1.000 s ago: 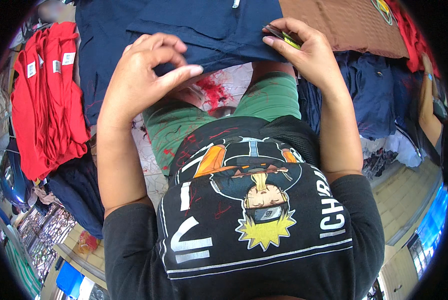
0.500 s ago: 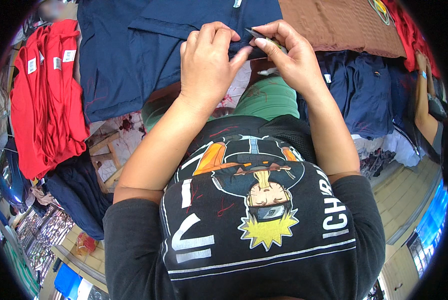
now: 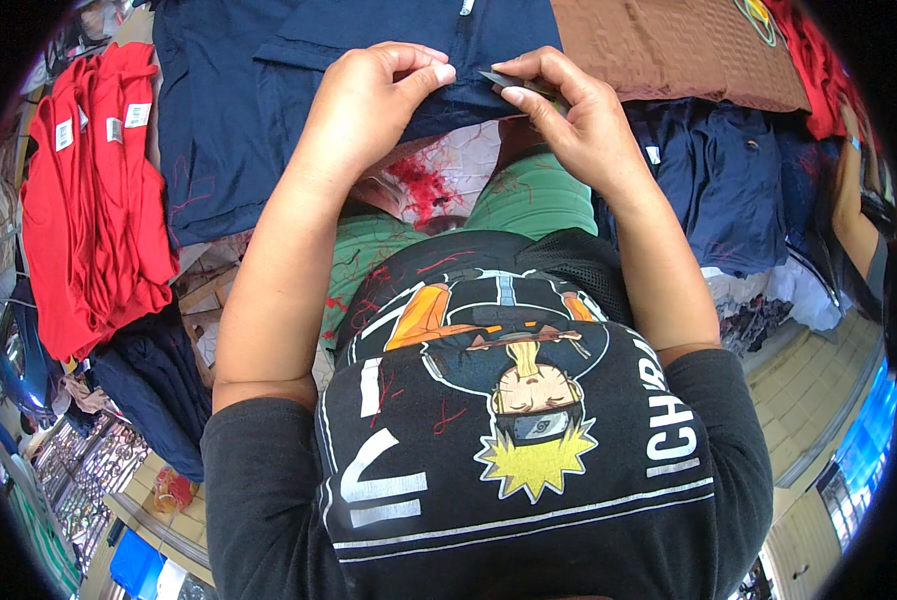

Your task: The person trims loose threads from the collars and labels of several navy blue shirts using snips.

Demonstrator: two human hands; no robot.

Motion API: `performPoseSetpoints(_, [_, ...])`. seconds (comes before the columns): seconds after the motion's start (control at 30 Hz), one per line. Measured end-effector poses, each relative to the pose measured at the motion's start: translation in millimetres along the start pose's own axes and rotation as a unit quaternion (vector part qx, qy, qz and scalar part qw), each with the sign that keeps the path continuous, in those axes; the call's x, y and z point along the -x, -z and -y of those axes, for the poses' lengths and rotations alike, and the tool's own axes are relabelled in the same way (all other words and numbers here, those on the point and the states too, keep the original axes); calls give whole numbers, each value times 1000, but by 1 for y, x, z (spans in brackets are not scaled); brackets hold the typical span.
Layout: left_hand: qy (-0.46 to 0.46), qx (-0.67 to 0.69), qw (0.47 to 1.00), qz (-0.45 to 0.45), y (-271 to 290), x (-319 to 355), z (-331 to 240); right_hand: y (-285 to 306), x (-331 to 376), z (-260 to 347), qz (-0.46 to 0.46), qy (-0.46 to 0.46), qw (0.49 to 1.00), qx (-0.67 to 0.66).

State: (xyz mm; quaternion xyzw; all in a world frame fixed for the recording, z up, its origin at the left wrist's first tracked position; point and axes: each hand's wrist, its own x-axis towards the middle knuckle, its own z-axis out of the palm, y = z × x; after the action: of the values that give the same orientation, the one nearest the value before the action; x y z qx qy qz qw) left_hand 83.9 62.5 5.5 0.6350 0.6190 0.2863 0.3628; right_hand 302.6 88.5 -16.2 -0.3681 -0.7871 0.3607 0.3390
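A dark navy garment lies spread over the work surface in front of me. Over it, my left hand has thumb and forefinger pinched together; whatever is between them, perhaps a thread, is too small to make out. Held in my right hand is a small pair of thread snips with dark pointed blades and a bit of yellow-green. The blade tips point left, toward the left fingertips, with a short gap between. Part of the snips is hidden by my right fingers.
Red garments with white tags hang at the left. A brown quilted cloth lies at the far right, near another navy garment. Red thread scraps lie near my lap. Another person's arm shows at the right edge.
My left hand has moved left, away from my right hand, and its fingers have closed into a pinch. The snips have shifted slightly left and down.
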Motion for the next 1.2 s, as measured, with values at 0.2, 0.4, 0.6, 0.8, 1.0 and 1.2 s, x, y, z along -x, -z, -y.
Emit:
performPoseSetpoints(0.2, [50,57,997,5,-2,1,-4,-2,-1,5,11,36,997,62])
performPoseSetpoints(0.4, [-138,-165,969,125,39,16,-10,0,-8,17,7,44,979,199])
performPoseSetpoints(0.6, [-97,-219,971,11,64,38,-30,14,-13,30,-22,3,994,107])
performPoseSetpoints(0.8, [-174,-232,940,-181,-11,27,5,-14,-11,28,1,-14,999,50])
performPoseSetpoints(1.0, [-168,-136,961,-172,-12,23,11,-18,-9,15,-5,-64,998,-21])
performPoseSetpoints(1.2, [-51,-97,985,-133,0,17,4,-16,-11,16,11,-39,999,6])
